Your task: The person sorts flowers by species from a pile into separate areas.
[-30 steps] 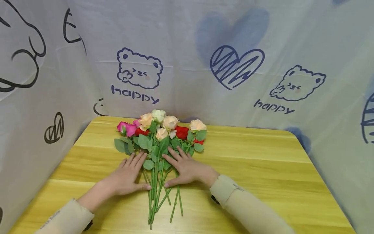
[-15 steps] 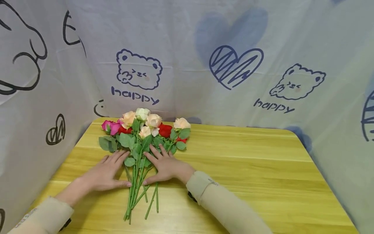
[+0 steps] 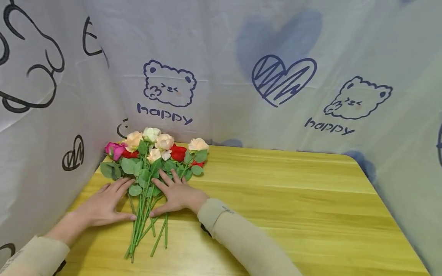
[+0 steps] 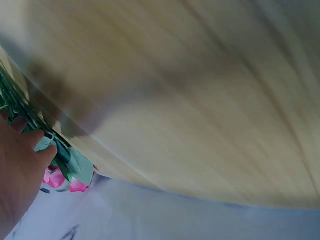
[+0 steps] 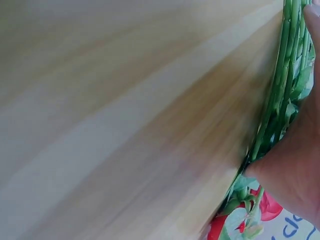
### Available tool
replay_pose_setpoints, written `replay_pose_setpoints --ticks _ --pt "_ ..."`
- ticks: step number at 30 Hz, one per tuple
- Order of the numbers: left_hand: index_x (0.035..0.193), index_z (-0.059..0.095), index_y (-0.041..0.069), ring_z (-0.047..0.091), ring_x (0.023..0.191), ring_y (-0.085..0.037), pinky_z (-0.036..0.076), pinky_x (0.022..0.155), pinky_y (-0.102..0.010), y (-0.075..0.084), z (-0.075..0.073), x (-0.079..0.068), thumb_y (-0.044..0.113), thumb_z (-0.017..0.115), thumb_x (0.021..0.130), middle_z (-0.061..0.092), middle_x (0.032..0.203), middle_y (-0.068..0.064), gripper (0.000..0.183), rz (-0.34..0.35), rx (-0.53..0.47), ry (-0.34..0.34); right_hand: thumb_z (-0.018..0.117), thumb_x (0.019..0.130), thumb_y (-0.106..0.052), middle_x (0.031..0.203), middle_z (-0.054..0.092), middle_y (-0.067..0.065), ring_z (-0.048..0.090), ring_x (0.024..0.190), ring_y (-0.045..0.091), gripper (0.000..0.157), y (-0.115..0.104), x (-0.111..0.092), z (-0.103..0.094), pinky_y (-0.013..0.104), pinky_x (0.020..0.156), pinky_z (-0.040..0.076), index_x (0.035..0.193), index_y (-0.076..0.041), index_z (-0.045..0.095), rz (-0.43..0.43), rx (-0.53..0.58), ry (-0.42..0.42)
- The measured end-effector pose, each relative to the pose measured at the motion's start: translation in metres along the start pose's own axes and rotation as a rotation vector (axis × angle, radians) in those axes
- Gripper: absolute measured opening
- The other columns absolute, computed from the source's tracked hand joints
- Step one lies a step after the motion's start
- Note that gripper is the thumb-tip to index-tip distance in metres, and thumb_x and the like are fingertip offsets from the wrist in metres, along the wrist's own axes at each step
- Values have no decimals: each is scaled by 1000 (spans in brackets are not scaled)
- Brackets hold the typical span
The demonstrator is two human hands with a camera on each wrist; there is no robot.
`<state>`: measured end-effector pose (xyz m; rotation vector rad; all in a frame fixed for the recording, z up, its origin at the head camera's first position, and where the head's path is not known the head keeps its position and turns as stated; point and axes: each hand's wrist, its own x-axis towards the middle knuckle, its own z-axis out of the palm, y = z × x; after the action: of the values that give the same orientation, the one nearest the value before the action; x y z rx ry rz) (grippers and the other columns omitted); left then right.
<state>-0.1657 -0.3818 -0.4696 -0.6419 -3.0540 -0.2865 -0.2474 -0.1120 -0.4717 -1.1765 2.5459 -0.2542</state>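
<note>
A bunch of roses (image 3: pixel 141 214) lies on the yellow wooden table (image 3: pixel 293 199) at its left side, blooms toward the back wall and green stems toward me. Magenta (image 3: pixel 115 150), red (image 3: pixel 178 152), peach and white blooms show. My left hand (image 3: pixel 103 207) touches the bunch from the left, fingers spread and its thumb at the stems. Across from it, my right hand (image 3: pixel 177 196) lies on the leaves and stems with its fingers spread. In the right wrist view, green stems (image 5: pixel 282 70) run along the right hand. Under both palms the contact is partly hidden.
A pale cloth (image 3: pixel 224 107) with printed bears and hearts hangs behind the table and along its sides. The table's left edge runs close beside the left forearm. Bare wood lies to the right of the roses.
Both hands and the roses between them have moved left across the table, toward its left edge. The fingers keep much the same spread.
</note>
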Motion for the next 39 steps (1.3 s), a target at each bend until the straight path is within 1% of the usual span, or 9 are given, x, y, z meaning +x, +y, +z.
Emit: replay_pose_setpoints --ticks 4,8,13,18,23,26,30,36,39 --pt "160 28 -2 43 138 -54 28 112 -75 -13 -2 -8 71 72 84 34 159 -31 114 -5 29 8 56 86 -85 173 -19 -8 -12 159 32 109 -11 10 -2 56 127 12 167 -40 -2 0 -13 -2" --pt "161 26 0 44 137 -55 30 110 -75 -19 -3 -10 70 74 84 34 159 -30 115 -9 45 7 57 85 -85 173 -18 -8 -11 159 31 109 -15 14 -4 55 127 11 167 -41 -1 6 -19 -2" --pt "161 25 0 45 136 -54 30 111 -75 -19 -2 -10 70 74 84 33 159 -30 115 -5 48 14 56 85 -85 173 -19 -9 -11 159 29 108 -13 14 -4 55 127 11 167 -42 -1 17 -20 -4" --pt "159 29 -2 46 136 -54 31 112 -73 -19 -6 -7 72 71 85 33 158 -31 113 -2 90 20 52 90 -82 173 -18 -10 -8 160 29 100 -11 13 -7 57 127 14 167 -41 3 6 13 19" --pt "159 33 0 44 135 -58 31 112 -73 -18 -13 -4 74 69 85 32 159 -32 110 -48 98 24 48 95 -79 173 -14 -10 -4 160 29 92 -7 11 -10 56 127 16 168 -39 6 0 28 55" --pt "159 32 1 42 136 -59 31 111 -75 -16 -17 -3 73 69 86 30 160 -32 109 -80 88 47 46 97 -77 174 -11 -9 -1 160 30 91 -5 9 -10 56 126 17 168 -35 7 -9 26 87" --pt "159 33 -1 42 136 -57 32 108 -78 -9 -22 2 69 70 88 28 163 -28 107 -93 67 93 45 99 -74 175 -9 -7 2 160 30 90 -2 6 -10 57 126 18 169 -30 9 -28 34 134" --pt "159 32 -3 48 130 -58 42 99 -77 9 -26 15 62 71 91 26 164 -26 102 -97 -7 157 43 102 -70 176 -4 -2 9 160 32 88 8 0 -12 54 126 19 169 -24 11 -59 46 203" --pt "160 31 -2 51 127 -57 48 94 -74 18 -26 23 55 72 94 24 166 -24 97 -102 -47 196 46 104 -65 176 -1 1 12 160 32 87 14 -5 -12 52 127 19 169 -19 12 -81 87 243"
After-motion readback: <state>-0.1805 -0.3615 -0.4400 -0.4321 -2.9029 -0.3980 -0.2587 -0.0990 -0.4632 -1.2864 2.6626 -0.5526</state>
